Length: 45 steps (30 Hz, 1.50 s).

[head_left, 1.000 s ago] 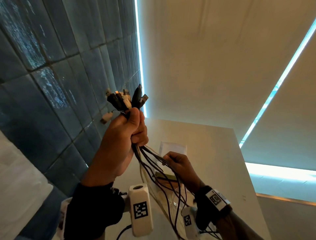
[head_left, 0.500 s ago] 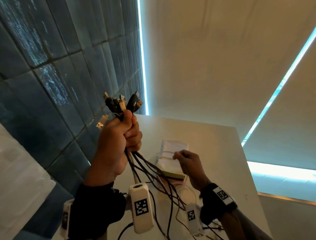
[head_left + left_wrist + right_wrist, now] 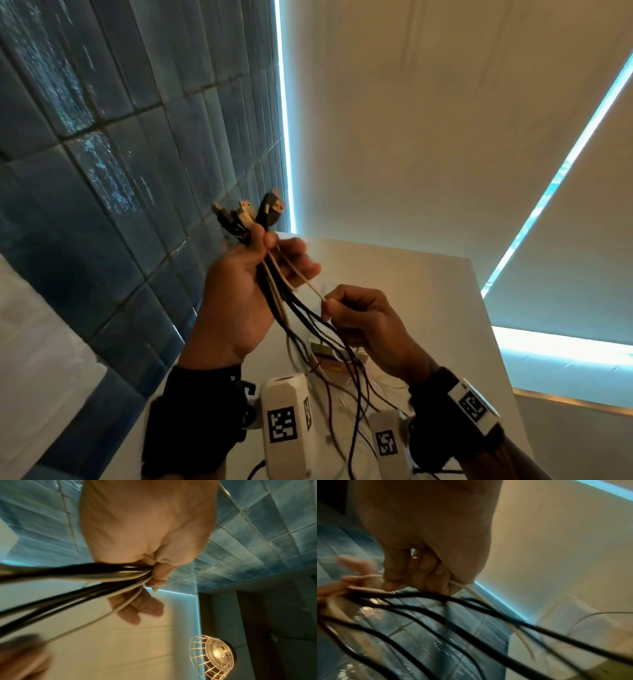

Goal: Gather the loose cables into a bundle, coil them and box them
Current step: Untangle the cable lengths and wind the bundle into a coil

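Note:
My left hand [image 3: 270,253] is raised above the table and grips a bundle of black and white cables [image 3: 274,305] just below their plugs [image 3: 255,214], which point up. Its thumb presses the bundle while the lower fingers [image 3: 135,612] stand loosely out. The loose ends hang down to the table. My right hand [image 3: 334,306] is just below and to the right, and pinches one white cable [image 3: 303,281] that runs up into the left hand. In the right wrist view the white cable [image 3: 467,588] leaves the curled right fingers [image 3: 419,572] and black cables [image 3: 453,615] cross in front.
A white table [image 3: 428,291] lies below the hands, with a flat packet [image 3: 322,349] partly hidden behind the hanging cables. A blue tiled wall [image 3: 120,154] stands close on the left. A caged lamp [image 3: 212,655] shows in the left wrist view.
My left hand has loosened from a tight fist, its lower fingers now spread. My right hand has risen from the table and taken hold of a white cable under the left hand.

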Each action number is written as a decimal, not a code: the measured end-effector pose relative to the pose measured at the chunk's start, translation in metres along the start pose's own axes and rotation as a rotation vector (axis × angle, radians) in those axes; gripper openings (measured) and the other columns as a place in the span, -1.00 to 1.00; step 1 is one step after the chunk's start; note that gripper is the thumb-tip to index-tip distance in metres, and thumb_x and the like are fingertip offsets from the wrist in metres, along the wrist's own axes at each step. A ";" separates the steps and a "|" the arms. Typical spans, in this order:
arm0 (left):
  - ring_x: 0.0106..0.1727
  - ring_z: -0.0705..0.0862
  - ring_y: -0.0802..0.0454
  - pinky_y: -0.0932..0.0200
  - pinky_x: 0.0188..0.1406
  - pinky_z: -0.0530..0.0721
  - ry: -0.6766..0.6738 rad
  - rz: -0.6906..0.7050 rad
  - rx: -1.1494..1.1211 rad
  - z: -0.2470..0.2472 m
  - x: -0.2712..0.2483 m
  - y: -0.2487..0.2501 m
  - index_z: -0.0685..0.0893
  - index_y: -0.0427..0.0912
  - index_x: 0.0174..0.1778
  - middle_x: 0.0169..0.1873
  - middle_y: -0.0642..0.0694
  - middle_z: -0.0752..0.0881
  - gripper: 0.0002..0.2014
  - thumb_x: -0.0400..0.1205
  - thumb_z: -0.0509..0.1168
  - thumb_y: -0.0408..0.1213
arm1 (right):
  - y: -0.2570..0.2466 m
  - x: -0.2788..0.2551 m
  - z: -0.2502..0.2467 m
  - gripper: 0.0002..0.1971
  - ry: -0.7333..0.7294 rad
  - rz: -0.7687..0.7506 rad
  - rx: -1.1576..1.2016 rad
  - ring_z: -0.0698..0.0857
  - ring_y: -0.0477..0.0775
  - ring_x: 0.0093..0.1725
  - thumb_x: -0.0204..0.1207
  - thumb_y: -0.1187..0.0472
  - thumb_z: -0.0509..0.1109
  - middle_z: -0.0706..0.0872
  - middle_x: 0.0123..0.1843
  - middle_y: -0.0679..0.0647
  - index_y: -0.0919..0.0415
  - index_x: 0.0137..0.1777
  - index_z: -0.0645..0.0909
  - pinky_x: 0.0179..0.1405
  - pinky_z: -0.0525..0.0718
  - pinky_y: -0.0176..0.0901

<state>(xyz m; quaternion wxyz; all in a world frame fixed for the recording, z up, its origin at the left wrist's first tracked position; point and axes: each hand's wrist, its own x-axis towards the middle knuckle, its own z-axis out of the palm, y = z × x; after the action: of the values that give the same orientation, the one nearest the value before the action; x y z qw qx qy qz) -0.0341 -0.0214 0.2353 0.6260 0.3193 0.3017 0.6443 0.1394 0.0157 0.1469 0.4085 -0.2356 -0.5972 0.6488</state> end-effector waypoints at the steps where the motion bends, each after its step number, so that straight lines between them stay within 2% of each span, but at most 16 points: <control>1: -0.41 0.64 0.07 0.15 -0.30 0.70 -0.005 0.041 -0.022 -0.001 0.001 0.003 0.47 -0.13 -0.27 -0.38 -0.07 0.68 -0.69 0.74 -0.01 -0.12 | 0.009 -0.002 -0.005 -0.80 0.027 0.023 -0.043 0.23 -0.11 -0.56 0.64 0.26 0.29 0.39 -0.52 -0.06 0.23 -0.21 0.65 -0.59 0.22 -0.36; 4: -0.57 0.33 0.19 0.30 -0.52 0.41 -0.042 0.123 -0.044 -0.001 0.003 0.011 0.45 -0.07 -0.32 -0.52 0.06 0.49 -0.68 0.72 -0.02 -0.09 | 0.031 -0.009 -0.019 -0.72 0.127 0.098 -0.166 0.28 -0.17 -0.58 0.70 0.28 0.26 0.43 -0.56 -0.16 0.21 -0.25 0.65 -0.58 0.27 -0.42; 9: -0.62 0.22 0.22 0.28 -0.57 0.19 -0.084 0.193 0.050 0.000 0.000 0.007 0.44 -0.08 -0.31 -0.55 0.08 0.43 -0.68 0.75 -0.01 -0.12 | 0.060 -0.014 -0.025 -0.71 0.195 0.203 -0.228 0.47 -0.27 -0.54 0.69 0.35 0.25 0.55 -0.53 -0.16 0.29 -0.28 0.61 -0.47 0.40 -0.46; 12: -0.62 0.19 0.21 0.27 -0.61 0.16 -0.121 0.208 0.067 -0.004 0.000 0.008 0.44 -0.09 -0.32 -0.59 0.10 0.35 -0.70 0.70 0.03 -0.09 | 0.081 -0.019 -0.026 -0.72 0.231 0.250 -0.272 0.51 -0.05 -0.39 0.65 0.28 0.31 0.59 -0.42 -0.05 0.20 -0.31 0.65 -0.37 0.40 -0.27; 15: -0.62 0.17 0.22 0.26 -0.61 0.14 -0.131 0.209 0.060 -0.008 -0.001 0.008 0.45 -0.08 -0.33 -0.60 0.11 0.31 -0.69 0.69 0.02 -0.09 | 0.093 -0.021 -0.026 -0.64 0.252 0.308 -0.302 0.39 -0.16 -0.50 0.68 0.31 0.28 0.54 -0.52 -0.15 0.09 -0.38 0.62 -0.51 0.33 -0.40; 20: -0.61 0.12 0.21 0.28 -0.63 0.13 -0.125 0.197 0.061 -0.012 -0.001 0.010 0.50 -0.04 -0.37 -0.62 0.13 0.29 -0.64 0.72 0.00 -0.10 | 0.102 -0.025 -0.033 -0.70 0.293 0.423 -0.267 0.31 -0.15 -0.55 0.69 0.24 0.28 0.49 -0.54 -0.17 0.11 -0.31 0.62 -0.60 0.18 -0.31; 22: -0.63 0.14 0.22 0.27 -0.63 0.11 -0.104 0.163 0.071 -0.014 -0.001 0.011 0.49 -0.06 -0.38 -0.62 0.12 0.28 -0.65 0.71 0.02 -0.09 | 0.105 -0.028 -0.033 -0.73 0.317 0.446 -0.261 0.33 -0.19 -0.58 0.67 0.26 0.30 0.50 -0.55 -0.17 0.17 -0.29 0.63 -0.62 0.22 -0.37; 25: -0.66 0.17 0.23 0.28 -0.64 0.09 -0.036 0.078 0.120 -0.015 0.000 0.006 0.45 -0.10 -0.36 -0.64 0.10 0.27 -0.70 0.67 0.06 -0.09 | 0.099 -0.024 -0.030 -0.76 0.462 0.394 -0.274 0.44 -0.23 -0.58 0.61 0.35 0.35 0.56 -0.51 -0.08 0.32 -0.30 0.70 -0.64 0.33 -0.50; 28: -0.68 0.18 0.21 0.31 -0.67 0.13 0.053 0.023 0.182 -0.018 0.003 -0.006 0.42 -0.13 -0.33 -0.64 0.06 0.30 -0.71 0.69 0.06 -0.13 | 0.075 -0.011 -0.026 -0.80 0.607 0.266 -0.186 0.37 -0.17 -0.63 0.58 0.34 0.38 0.50 -0.55 -0.03 0.36 -0.26 0.72 -0.65 0.29 -0.34; 31: -0.67 0.31 0.14 0.30 -0.67 0.23 0.133 -0.006 0.275 -0.016 0.006 -0.018 0.44 -0.15 -0.29 -0.60 -0.05 0.42 -0.70 0.75 0.04 -0.16 | 0.037 0.002 -0.015 -0.85 0.542 0.047 -0.073 0.25 -0.02 -0.59 0.60 0.31 0.37 0.39 -0.57 0.04 0.32 -0.18 0.71 -0.61 0.19 -0.23; 34: -0.53 0.63 0.02 0.26 -0.61 0.51 0.163 -0.037 0.398 -0.011 0.006 -0.024 0.45 -0.15 -0.21 -0.47 -0.19 0.73 -0.69 0.78 -0.03 -0.14 | 0.001 0.004 0.001 -0.86 0.366 -0.104 -0.014 0.19 0.03 -0.56 0.62 0.29 0.36 0.35 -0.55 0.06 0.32 -0.12 0.70 -0.60 0.17 -0.23; 36: -0.30 0.79 -0.08 0.20 -0.48 0.68 0.132 -0.058 0.400 -0.009 0.006 -0.024 0.47 -0.15 -0.18 -0.25 -0.25 0.83 -0.68 0.79 -0.07 -0.12 | -0.010 0.000 0.010 -0.85 0.249 -0.139 0.009 0.16 0.01 -0.56 0.59 0.27 0.36 0.34 -0.56 0.03 0.29 -0.15 0.70 -0.59 0.13 -0.23; 39: -0.03 0.81 -0.25 0.02 -0.19 0.80 0.052 -0.073 0.152 -0.008 0.004 -0.019 0.46 -0.17 -0.25 -0.06 -0.35 0.81 -0.65 0.76 -0.06 -0.11 | -0.008 -0.006 0.014 -0.84 0.135 -0.076 -0.009 0.18 -0.05 -0.59 0.56 0.27 0.34 0.34 -0.58 -0.04 0.26 -0.22 0.70 -0.59 0.17 -0.28; 41: -0.09 0.81 -0.23 -0.04 -0.15 0.79 0.004 -0.035 0.011 -0.006 0.003 -0.015 0.46 -0.16 -0.29 -0.08 -0.36 0.81 -0.68 0.70 0.01 -0.09 | 0.002 -0.008 0.009 -0.85 0.132 0.027 -0.019 0.16 -0.04 -0.57 0.51 0.24 0.39 0.29 -0.56 0.04 0.27 -0.25 0.69 -0.59 0.15 -0.27; 42: -0.21 0.80 -0.16 0.01 -0.21 0.78 -0.001 0.000 -0.020 -0.006 0.003 -0.012 0.48 -0.14 -0.32 -0.13 -0.33 0.81 -0.71 0.64 0.07 -0.08 | 0.008 -0.010 0.005 -0.85 0.130 0.078 -0.016 0.13 0.00 -0.54 0.48 0.23 0.41 0.26 -0.53 0.12 0.28 -0.26 0.69 -0.58 0.11 -0.25; 45: -0.58 0.50 0.11 0.25 -0.51 0.55 -0.009 0.082 -0.054 -0.007 0.003 -0.007 0.49 -0.10 -0.36 -0.37 -0.17 0.73 -0.74 0.63 0.10 -0.12 | 0.025 -0.015 -0.002 -0.84 0.138 0.193 0.022 0.24 0.00 -0.55 0.53 0.26 0.42 0.35 -0.49 0.18 0.36 -0.20 0.65 -0.58 0.21 -0.24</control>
<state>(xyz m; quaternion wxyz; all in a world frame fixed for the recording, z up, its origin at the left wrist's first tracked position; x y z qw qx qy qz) -0.0354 -0.0181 0.2250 0.6088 0.3174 0.2682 0.6758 0.1432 0.0063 0.1193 0.3871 -0.3317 -0.5350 0.6737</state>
